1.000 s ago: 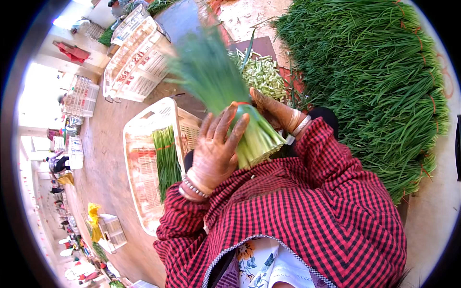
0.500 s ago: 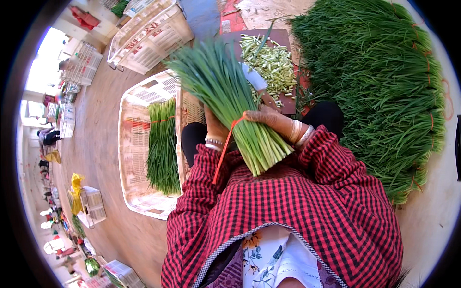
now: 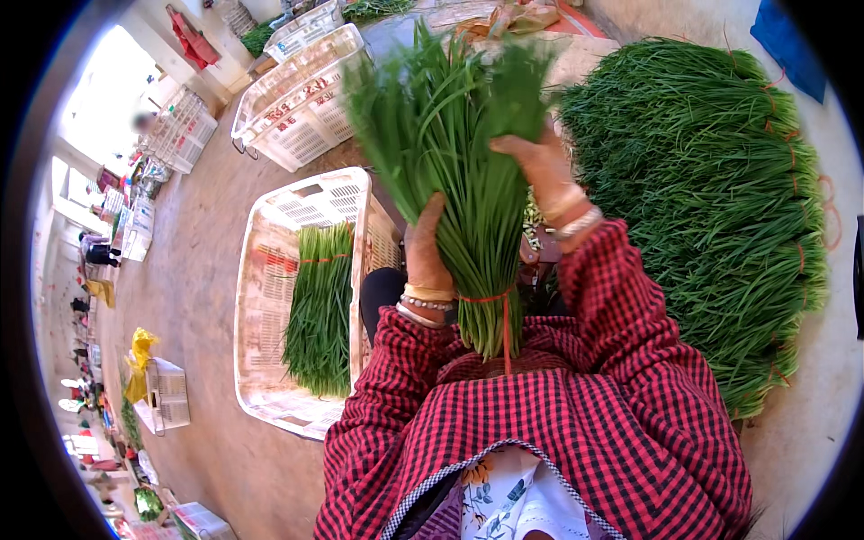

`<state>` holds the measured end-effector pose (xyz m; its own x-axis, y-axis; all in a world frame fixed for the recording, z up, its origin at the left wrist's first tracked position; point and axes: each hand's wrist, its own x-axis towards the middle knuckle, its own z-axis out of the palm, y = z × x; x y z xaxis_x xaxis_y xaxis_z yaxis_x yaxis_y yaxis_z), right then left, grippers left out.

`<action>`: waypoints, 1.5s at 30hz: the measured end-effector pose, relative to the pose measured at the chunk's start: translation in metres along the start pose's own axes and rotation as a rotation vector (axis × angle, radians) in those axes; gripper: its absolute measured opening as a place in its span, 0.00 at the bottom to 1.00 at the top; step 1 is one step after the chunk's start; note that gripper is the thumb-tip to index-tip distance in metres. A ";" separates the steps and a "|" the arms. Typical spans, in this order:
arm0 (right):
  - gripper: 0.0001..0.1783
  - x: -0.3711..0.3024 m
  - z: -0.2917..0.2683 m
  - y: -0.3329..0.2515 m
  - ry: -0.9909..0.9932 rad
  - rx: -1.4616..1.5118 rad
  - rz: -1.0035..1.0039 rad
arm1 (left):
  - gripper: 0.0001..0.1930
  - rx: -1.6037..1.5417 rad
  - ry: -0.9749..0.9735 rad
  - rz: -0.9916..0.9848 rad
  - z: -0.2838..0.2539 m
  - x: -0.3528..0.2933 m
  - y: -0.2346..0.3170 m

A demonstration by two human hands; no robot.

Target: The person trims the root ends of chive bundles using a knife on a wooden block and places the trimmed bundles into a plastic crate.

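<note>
Brown workroom floor [image 3: 198, 360], scuffed, with your seat at its right-hand side. Item one: bundle of green leaves [image 3: 472, 193], single, upright before your chest, stem ends down toward your lap, leaf tops fanned and partly blurred. Item two: orange-red band [image 3: 484, 299], looped round the lower stems, one loose tail hanging. Item three: your left hand [image 3: 429, 247], curled about the bundle's left side, thumb in front, fingers hidden behind, closed enough to hold it. Item four: your right hand [image 3: 538, 171], blurred, thumb across the upper right leaves; how firmly it closes you cannot be told. Progress, as judged: banding looks done on this piece, though whether the tail is secured cannot be read; left over are the splayed tops and the setting-down, since your bundle lies in neither crate nor stack. Near your left: white slatted crate [image 3: 247, 360], containing banded greens [image 3: 315, 306], count unclear. Beyond your right arm: large stack of greens [image 3: 684, 225], orange bands along its right edge. Partly hidden behind your right wrist: pale cut pieces [image 3: 532, 216]. Farther off: second white crate [image 3: 297, 117], red cloth [image 3: 193, 38] hanging.
</note>
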<state>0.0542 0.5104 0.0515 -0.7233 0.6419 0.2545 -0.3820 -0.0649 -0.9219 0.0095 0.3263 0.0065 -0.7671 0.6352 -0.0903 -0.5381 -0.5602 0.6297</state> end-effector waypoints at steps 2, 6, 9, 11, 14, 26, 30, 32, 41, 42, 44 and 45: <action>0.19 -0.005 -0.036 -0.005 0.061 -0.017 0.040 | 0.21 -0.098 -0.032 -0.004 -0.004 -0.004 0.008; 0.21 -0.034 -0.063 -0.018 0.203 0.107 0.089 | 0.20 -0.159 0.015 0.039 -0.012 -0.010 0.006; 0.23 -0.042 -0.084 -0.015 0.278 0.124 0.169 | 0.19 -0.155 0.031 0.049 -0.012 -0.013 0.004; 0.25 -0.049 -0.131 0.018 0.089 -0.527 -0.228 | 0.18 -0.163 0.035 0.051 -0.005 -0.015 0.009; 0.30 -0.051 -0.130 0.024 -0.087 -0.071 0.296 | 0.18 -0.170 0.026 0.067 0.000 -0.009 0.013; 0.37 -0.130 -0.032 0.021 -0.319 0.513 0.743 | 0.20 0.438 -0.046 0.059 -0.026 0.009 0.028; 0.37 -0.132 -0.053 0.034 -0.342 0.425 0.693 | 0.24 0.330 -0.128 -0.600 -0.131 0.004 -0.013; 0.39 -0.134 -0.048 0.041 -0.372 0.349 0.662 | 0.27 0.237 0.016 -0.687 -0.120 -0.003 -0.034; 0.47 -0.084 -0.001 0.014 -0.514 0.135 0.214 | 0.20 0.128 -0.110 -0.030 -0.006 0.039 0.024; 0.41 -0.067 0.006 0.000 -0.470 0.125 0.169 | 0.19 0.325 -0.002 0.076 -0.002 0.041 0.026; 0.36 -0.044 0.015 -0.011 -0.256 0.032 0.142 | 0.13 0.426 -0.037 0.179 0.014 0.033 0.013; 0.34 -0.033 0.007 -0.005 -0.184 0.043 0.110 | 0.14 0.406 -0.054 0.214 0.018 0.031 0.004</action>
<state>0.0760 0.4838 0.0503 -0.8531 0.4795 0.2057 -0.3164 -0.1619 -0.9347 -0.0100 0.3530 0.0199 -0.8211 0.5604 0.1082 -0.1808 -0.4351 0.8820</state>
